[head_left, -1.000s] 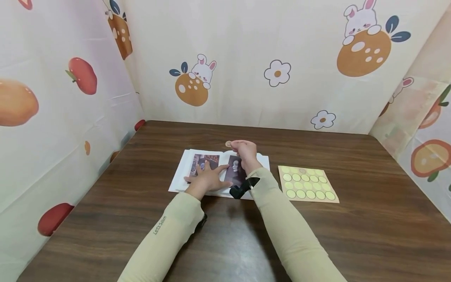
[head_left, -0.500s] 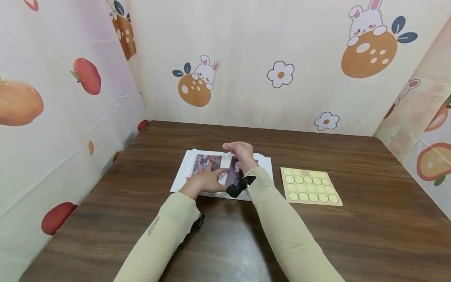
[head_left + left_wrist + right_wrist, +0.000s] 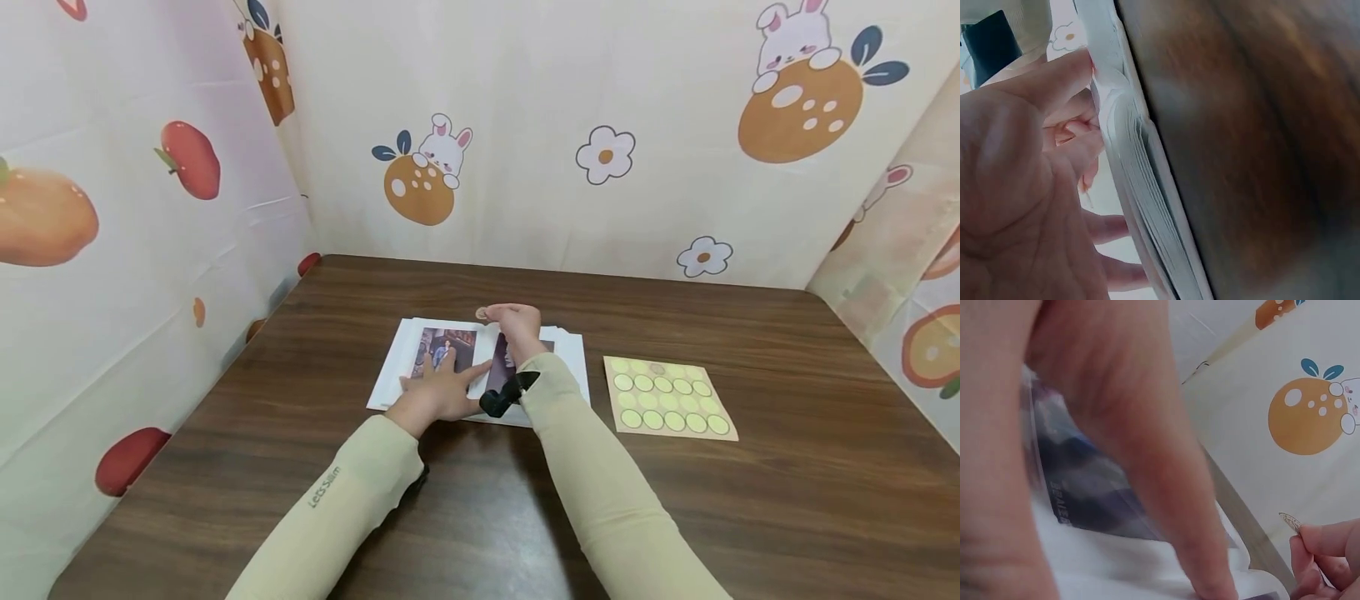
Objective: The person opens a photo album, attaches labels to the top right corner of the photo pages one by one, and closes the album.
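Note:
An open book with white pages (image 3: 572, 367) lies on the table, a photo (image 3: 457, 346) on its left page and a dark photo (image 3: 498, 371) on its right. With fingers spread, my left hand (image 3: 437, 395) rests on the book near its lower edge; in the left wrist view, its fingers touch the page above the thick page stack (image 3: 1147, 187). My right hand (image 3: 517, 327) pinches a small round sticker (image 3: 482, 313) between thumb and fingertip, above the book's far edge. The right wrist view shows the sticker (image 3: 1290, 522) tilted, with line markings, clear of the page.
To the right of the book lies a sheet of round yellow stickers (image 3: 671, 398), one spot in its top row a different colour. The brown wooden table (image 3: 810, 500) meets printed curtains (image 3: 540, 217) at the back and sides.
The head view has shifted slightly. Relative to the book, my right hand with the sticker has moved a little left and nearer; my left hand has slid slightly toward the near edge.

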{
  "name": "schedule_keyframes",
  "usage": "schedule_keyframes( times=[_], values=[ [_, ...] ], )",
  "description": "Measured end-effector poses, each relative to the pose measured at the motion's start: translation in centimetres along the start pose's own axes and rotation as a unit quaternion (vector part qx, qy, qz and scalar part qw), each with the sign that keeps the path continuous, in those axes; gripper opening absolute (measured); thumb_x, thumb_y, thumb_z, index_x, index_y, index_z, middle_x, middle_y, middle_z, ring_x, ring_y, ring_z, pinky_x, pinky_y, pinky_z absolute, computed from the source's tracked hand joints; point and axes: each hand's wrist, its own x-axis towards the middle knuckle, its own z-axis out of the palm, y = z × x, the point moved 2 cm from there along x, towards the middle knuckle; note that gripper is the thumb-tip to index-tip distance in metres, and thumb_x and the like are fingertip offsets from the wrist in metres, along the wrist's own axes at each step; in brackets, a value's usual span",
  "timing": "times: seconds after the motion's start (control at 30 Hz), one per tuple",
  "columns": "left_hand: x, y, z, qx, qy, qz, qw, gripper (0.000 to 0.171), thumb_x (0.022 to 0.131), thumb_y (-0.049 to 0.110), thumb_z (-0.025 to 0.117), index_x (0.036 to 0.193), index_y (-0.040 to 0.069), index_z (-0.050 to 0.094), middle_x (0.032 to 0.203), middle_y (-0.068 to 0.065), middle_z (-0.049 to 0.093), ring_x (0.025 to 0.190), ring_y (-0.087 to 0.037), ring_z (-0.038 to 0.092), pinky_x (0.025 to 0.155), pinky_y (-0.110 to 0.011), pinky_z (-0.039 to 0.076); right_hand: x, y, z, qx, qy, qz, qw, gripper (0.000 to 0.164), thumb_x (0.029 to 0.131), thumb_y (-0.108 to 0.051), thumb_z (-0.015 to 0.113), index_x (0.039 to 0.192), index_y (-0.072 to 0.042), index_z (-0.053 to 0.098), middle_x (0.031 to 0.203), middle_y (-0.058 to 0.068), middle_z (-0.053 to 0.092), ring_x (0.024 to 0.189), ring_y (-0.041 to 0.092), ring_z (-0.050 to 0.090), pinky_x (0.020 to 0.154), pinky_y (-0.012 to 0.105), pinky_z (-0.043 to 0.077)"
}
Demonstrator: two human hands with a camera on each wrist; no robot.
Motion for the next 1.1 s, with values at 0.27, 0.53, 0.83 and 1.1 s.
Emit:
schedule_keyframes(
  times=[0.27,0.53,0.83,1.1],
  values=[
    [-0.4,-0.3,0.0,0.005,0.009,0.016,0.9998,0.063,0.086,0.05,0.056,0.143,0.041,0.032,0.153,-0.015,0.013,0.133,-0.052,0.008,0.089,-0.076,0.017,0.0,0.5,0.4,-0.044,0.013,0.005,0.999,0.009,0.079,-0.009,0.072,0.085,-0.003,0.073,0.101,0.009,0.066,0.105,0.023,0.053,0.095,0.039,0.038],
    [-0.9,-0.2,0.6,0.033,0.008,-0.011,0.9994,0.063,0.087,0.052,0.053,0.144,0.045,0.027,0.154,-0.015,0.01,0.132,-0.053,0.007,0.09,-0.075,0.019,-0.3,0.7,0.6,-0.106,-0.02,-0.007,0.994,0.012,0.077,-0.012,0.072,0.087,-0.005,0.074,0.099,0.008,0.066,0.104,0.023,0.053,0.094,0.04,0.039],
    [-0.7,0.0,0.1,0.033,0.005,0.001,0.9994,0.062,0.087,0.05,0.054,0.143,0.044,0.028,0.153,-0.015,0.011,0.131,-0.054,0.008,0.089,-0.075,0.021,-0.3,0.5,0.3,-0.17,-0.015,-0.02,0.985,0.013,0.073,-0.016,0.075,0.083,-0.008,0.075,0.097,0.006,0.067,0.103,0.023,0.054,0.091,0.039,0.041],
    [-0.9,-0.8,-0.8,0.039,0.001,0.022,0.999,0.061,0.088,0.051,0.052,0.144,0.037,0.033,0.152,-0.014,0.017,0.131,-0.051,0.017,0.09,-0.071,0.026,-0.3,0.2,0.5,-0.229,-0.02,-0.045,0.972,0.01,0.074,-0.017,0.075,0.078,-0.008,0.075,0.094,0.006,0.068,0.094,0.022,0.056,0.081,0.037,0.045]
  ],
)
